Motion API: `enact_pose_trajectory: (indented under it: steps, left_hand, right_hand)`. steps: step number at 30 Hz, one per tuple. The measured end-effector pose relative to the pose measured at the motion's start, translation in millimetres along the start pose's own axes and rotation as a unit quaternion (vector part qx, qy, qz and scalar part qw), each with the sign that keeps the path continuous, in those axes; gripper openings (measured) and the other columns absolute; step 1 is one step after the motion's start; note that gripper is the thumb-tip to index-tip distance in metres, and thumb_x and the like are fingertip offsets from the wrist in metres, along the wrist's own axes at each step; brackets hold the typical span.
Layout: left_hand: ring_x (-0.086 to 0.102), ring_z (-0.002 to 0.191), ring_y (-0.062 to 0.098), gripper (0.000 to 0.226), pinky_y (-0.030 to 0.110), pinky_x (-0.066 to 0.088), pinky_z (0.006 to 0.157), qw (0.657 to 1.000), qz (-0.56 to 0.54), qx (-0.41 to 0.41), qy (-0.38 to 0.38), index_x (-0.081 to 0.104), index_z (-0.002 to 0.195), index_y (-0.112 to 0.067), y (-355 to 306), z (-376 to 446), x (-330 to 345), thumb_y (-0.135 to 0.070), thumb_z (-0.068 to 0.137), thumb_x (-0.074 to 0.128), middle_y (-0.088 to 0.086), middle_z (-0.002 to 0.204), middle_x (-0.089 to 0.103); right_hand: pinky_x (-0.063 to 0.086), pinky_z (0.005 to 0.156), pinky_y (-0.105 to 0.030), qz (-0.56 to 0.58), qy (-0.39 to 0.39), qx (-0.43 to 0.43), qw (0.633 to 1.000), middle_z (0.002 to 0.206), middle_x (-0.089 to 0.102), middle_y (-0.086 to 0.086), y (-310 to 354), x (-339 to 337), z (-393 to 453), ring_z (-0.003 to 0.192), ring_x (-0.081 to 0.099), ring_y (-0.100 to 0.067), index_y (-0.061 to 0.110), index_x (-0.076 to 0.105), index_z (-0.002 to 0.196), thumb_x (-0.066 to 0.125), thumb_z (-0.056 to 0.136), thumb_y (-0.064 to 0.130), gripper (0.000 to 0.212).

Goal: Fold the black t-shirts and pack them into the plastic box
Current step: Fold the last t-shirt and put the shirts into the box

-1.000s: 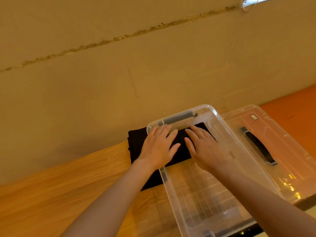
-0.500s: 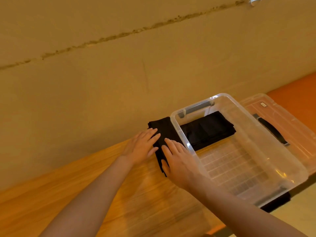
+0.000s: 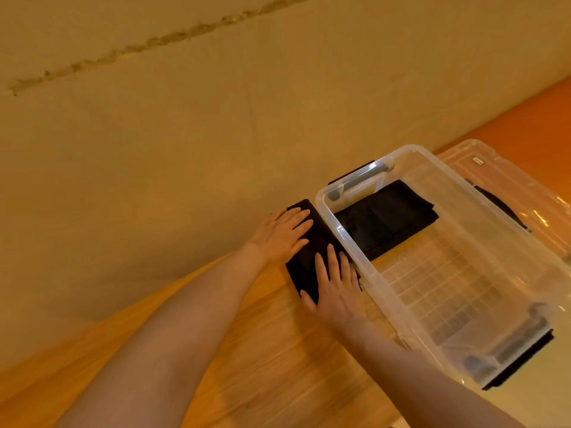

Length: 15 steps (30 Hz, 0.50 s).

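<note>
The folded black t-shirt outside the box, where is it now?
In the head view, the folded t-shirt lies on the wooden table against the plastic box, under the left hand and right hand.

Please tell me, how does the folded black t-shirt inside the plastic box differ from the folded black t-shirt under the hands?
The t-shirt in the box lies on the floor of the plastic box, at its far end; the t-shirt on the table lies outside, against the box wall. No hand touches the first; the left hand and right hand rest flat on the second. Both are black and folded.
</note>
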State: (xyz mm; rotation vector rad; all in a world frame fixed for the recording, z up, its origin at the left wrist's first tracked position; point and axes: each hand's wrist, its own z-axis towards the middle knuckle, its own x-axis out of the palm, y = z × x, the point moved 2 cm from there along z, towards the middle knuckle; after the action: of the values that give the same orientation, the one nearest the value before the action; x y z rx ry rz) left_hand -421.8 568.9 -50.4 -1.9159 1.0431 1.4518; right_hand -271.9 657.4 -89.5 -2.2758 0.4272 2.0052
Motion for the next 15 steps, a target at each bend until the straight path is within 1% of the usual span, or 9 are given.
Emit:
enact_pose_trajectory:
  steps: [1, 2, 4, 5, 8, 10, 12, 13, 15]
  left_hand:
    - [-0.001, 0.149, 0.017, 0.056, 0.034, 0.000, 0.118, 1.000, 0.002, 0.005, 0.010, 0.012, 0.154, -0.023, -1, 7, 3, -0.044, 0.103, 0.025, -0.001, 0.162, 0.002]
    - [-0.003, 0.149, 0.017, 0.058, 0.036, -0.001, 0.118, 1.000, 0.002, 0.012, 0.022, 0.009, 0.154, -0.023, -2, 13, 7, -0.045, 0.103, 0.024, -0.001, 0.162, 0.000]
    - [-0.009, 0.148, 0.018, 0.060, 0.040, -0.004, 0.119, 0.999, -0.003, 0.021, 0.050, -0.001, 0.154, -0.025, -3, 21, 19, -0.047, 0.103, 0.022, -0.001, 0.162, -0.008]
    - [-0.012, 0.148, 0.018, 0.061, 0.043, -0.004, 0.120, 0.998, -0.011, 0.019, 0.059, -0.006, 0.153, -0.026, -3, 22, 24, -0.047, 0.103, 0.020, -0.002, 0.162, -0.011]
    - [-0.015, 0.147, 0.020, 0.058, 0.046, 0.000, 0.120, 0.998, -0.016, 0.027, 0.063, -0.012, 0.151, -0.034, -2, 21, 34, -0.049, 0.102, 0.016, -0.001, 0.160, -0.018]
    - [-0.015, 0.147, 0.021, 0.057, 0.047, 0.000, 0.120, 0.997, -0.008, 0.030, 0.065, -0.013, 0.150, -0.037, -3, 16, 35, -0.050, 0.102, 0.014, 0.000, 0.160, -0.018]
    - [-0.016, 0.147, 0.021, 0.056, 0.046, -0.002, 0.119, 0.998, -0.014, 0.021, 0.060, -0.012, 0.150, -0.038, -2, 11, 35, -0.050, 0.102, 0.013, 0.001, 0.160, -0.018]
    - [-0.016, 0.147, 0.022, 0.056, 0.045, -0.002, 0.119, 0.998, -0.020, 0.016, 0.059, -0.012, 0.150, -0.038, -2, 7, 35, -0.050, 0.102, 0.013, 0.001, 0.160, -0.018]
    - [-0.016, 0.147, 0.022, 0.056, 0.046, -0.002, 0.119, 0.998, -0.035, 0.004, 0.056, -0.012, 0.151, -0.037, -3, -5, 37, -0.049, 0.102, 0.013, 0.001, 0.160, -0.017]
  right_hand:
    - [0.042, 0.097, -0.053, -0.002, 0.011, 0.008, 1.000, 0.141, 0.046, -0.023, -1, 5, 1, 0.124, 0.049, -0.044, 0.008, 0.053, 0.134, 0.069, 0.067, 0.063, 0.088]
    - [0.041, 0.097, -0.053, 0.001, 0.014, 0.008, 1.000, 0.143, 0.043, -0.023, 0, 8, 2, 0.126, 0.045, -0.044, 0.009, 0.049, 0.136, 0.066, 0.065, 0.065, 0.093]
    - [0.032, 0.103, -0.055, 0.004, 0.007, 0.000, 1.000, 0.150, 0.031, -0.022, 1, 16, 3, 0.133, 0.032, -0.044, 0.010, 0.036, 0.143, 0.057, 0.065, 0.067, 0.099]
    - [0.030, 0.104, -0.055, 0.004, 0.009, 0.001, 1.000, 0.151, 0.028, -0.022, 1, 20, 4, 0.134, 0.031, -0.045, 0.012, 0.032, 0.145, 0.054, 0.065, 0.068, 0.100]
    - [0.028, 0.103, -0.054, 0.002, 0.024, 0.005, 1.000, 0.153, 0.029, -0.021, -3, 23, 7, 0.131, 0.039, -0.048, 0.016, 0.029, 0.147, 0.051, 0.067, 0.069, 0.099]
    - [0.019, 0.106, -0.053, 0.002, 0.014, -0.011, 1.000, 0.157, 0.017, -0.018, -5, 24, 4, 0.137, 0.029, -0.048, 0.020, 0.016, 0.150, 0.049, 0.072, 0.066, 0.097]
    - [0.008, 0.109, -0.052, 0.020, 0.022, -0.029, 0.999, 0.160, 0.000, -0.014, -5, 24, 1, 0.142, 0.011, -0.046, 0.025, 0.002, 0.152, 0.047, 0.077, 0.063, 0.095]
    - [0.008, 0.109, -0.052, 0.021, 0.021, -0.035, 0.999, 0.160, 0.000, -0.013, -5, 25, 0, 0.142, 0.010, -0.045, 0.026, 0.002, 0.152, 0.046, 0.077, 0.063, 0.094]
    - [0.014, 0.107, -0.053, 0.010, 0.029, -0.048, 0.998, 0.159, 0.011, -0.014, -4, 26, -2, 0.141, 0.018, -0.046, 0.024, 0.009, 0.153, 0.046, 0.074, 0.065, 0.095]
